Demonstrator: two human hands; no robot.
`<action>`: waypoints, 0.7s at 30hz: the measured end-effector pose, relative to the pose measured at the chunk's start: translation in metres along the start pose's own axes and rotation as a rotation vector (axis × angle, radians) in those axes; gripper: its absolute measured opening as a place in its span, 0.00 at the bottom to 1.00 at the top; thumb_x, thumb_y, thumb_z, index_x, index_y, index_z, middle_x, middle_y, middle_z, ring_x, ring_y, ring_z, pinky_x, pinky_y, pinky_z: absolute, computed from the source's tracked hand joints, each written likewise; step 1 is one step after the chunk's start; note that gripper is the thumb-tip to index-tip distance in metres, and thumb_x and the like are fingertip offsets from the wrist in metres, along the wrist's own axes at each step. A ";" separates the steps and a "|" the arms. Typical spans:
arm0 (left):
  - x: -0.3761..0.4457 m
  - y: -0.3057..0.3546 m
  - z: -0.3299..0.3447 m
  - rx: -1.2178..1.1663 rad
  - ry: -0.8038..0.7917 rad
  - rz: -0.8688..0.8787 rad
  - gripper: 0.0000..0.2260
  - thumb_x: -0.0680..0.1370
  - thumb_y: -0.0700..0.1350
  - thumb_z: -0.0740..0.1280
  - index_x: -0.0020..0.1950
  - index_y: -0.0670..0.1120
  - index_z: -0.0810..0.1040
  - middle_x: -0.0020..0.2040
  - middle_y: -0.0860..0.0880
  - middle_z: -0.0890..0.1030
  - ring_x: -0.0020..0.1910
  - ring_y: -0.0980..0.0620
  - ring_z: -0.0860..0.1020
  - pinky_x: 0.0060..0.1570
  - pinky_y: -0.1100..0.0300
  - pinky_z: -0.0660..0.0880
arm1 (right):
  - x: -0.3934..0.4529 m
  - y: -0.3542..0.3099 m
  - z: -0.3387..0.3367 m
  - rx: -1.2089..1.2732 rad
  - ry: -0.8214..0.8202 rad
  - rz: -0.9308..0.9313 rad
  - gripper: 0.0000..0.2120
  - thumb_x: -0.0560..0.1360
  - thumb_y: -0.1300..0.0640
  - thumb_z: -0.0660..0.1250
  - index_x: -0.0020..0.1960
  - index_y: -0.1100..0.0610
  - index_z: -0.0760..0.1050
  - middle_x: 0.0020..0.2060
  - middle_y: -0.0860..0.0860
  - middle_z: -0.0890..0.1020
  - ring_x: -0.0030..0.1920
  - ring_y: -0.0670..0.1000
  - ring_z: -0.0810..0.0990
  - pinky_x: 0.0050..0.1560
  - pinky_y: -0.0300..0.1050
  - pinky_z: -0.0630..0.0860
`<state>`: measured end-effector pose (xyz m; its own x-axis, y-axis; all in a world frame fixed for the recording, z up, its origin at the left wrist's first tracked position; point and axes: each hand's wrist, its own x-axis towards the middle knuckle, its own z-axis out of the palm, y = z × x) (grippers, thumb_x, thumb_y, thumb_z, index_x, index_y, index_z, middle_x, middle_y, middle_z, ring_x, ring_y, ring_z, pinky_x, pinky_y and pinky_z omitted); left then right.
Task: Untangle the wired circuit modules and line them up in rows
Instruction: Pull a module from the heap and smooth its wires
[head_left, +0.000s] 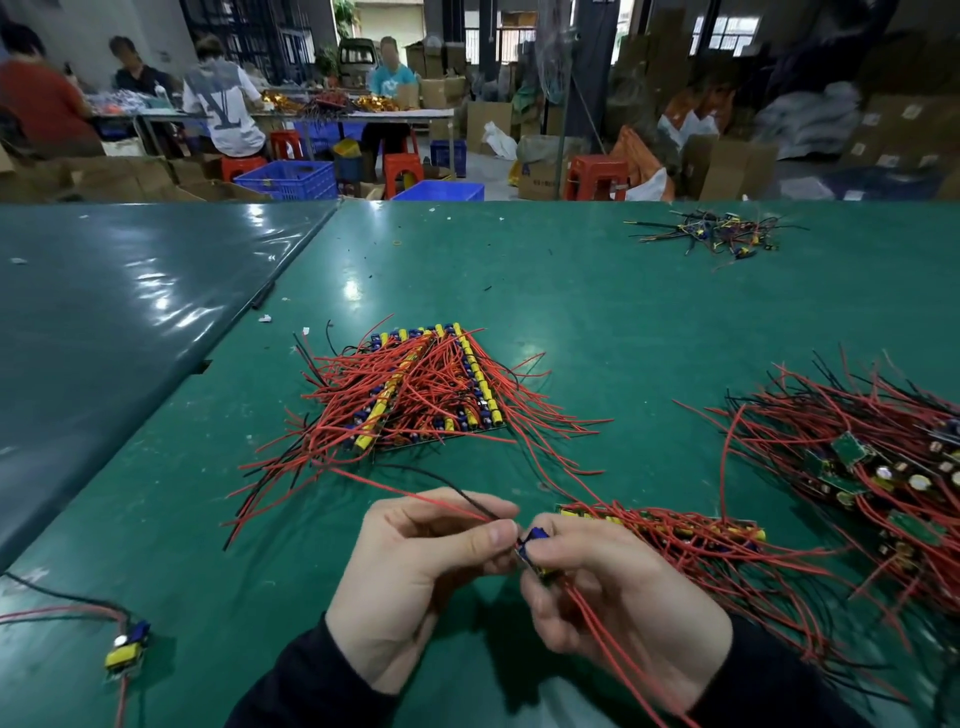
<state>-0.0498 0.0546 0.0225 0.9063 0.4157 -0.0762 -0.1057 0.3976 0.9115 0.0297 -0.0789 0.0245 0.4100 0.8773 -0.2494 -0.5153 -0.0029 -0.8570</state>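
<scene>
Both hands meet low in the middle over the green table. My right hand (613, 597) grips a small circuit module (535, 543) with blue and yellow parts, its red wires trailing down past the palm. My left hand (415, 577) pinches that module's red and black wires beside it. Ahead lies a stack of modules lined up in rows (431, 384), red wires fanning out. A short row of modules (670, 527) lies just right of my hands. A tangled pile of modules (872, 467) sits at the right edge.
A single loose module (127, 652) with red and black wires lies near the left front edge. A small heap of wire scraps (717, 234) sits at the far right. A darker mat (114, 312) covers the table's left part. People work at tables beyond.
</scene>
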 end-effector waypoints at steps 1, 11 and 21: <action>0.000 -0.001 0.000 0.046 0.030 0.029 0.11 0.53 0.39 0.77 0.33 0.39 0.84 0.30 0.39 0.81 0.27 0.49 0.79 0.30 0.62 0.77 | 0.001 0.001 0.001 -0.064 0.036 -0.071 0.12 0.59 0.56 0.73 0.36 0.59 0.72 0.25 0.56 0.76 0.21 0.50 0.74 0.22 0.37 0.68; 0.000 0.000 -0.001 0.155 0.048 0.082 0.07 0.61 0.39 0.72 0.37 0.38 0.84 0.28 0.41 0.79 0.27 0.51 0.77 0.28 0.63 0.75 | 0.003 0.005 0.000 -0.266 0.126 -0.178 0.10 0.62 0.62 0.70 0.36 0.61 0.69 0.24 0.57 0.78 0.19 0.52 0.74 0.20 0.36 0.67; 0.001 0.011 -0.012 0.099 -0.243 -0.054 0.14 0.55 0.47 0.81 0.34 0.42 0.83 0.27 0.46 0.78 0.22 0.55 0.73 0.22 0.68 0.68 | 0.003 -0.001 -0.007 -0.115 -0.158 -0.038 0.15 0.64 0.51 0.68 0.36 0.65 0.73 0.22 0.55 0.76 0.19 0.50 0.74 0.22 0.35 0.68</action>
<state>-0.0547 0.0691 0.0273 0.9825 0.1822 -0.0377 -0.0245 0.3273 0.9446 0.0369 -0.0799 0.0218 0.2994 0.9423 -0.1497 -0.4086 -0.0152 -0.9126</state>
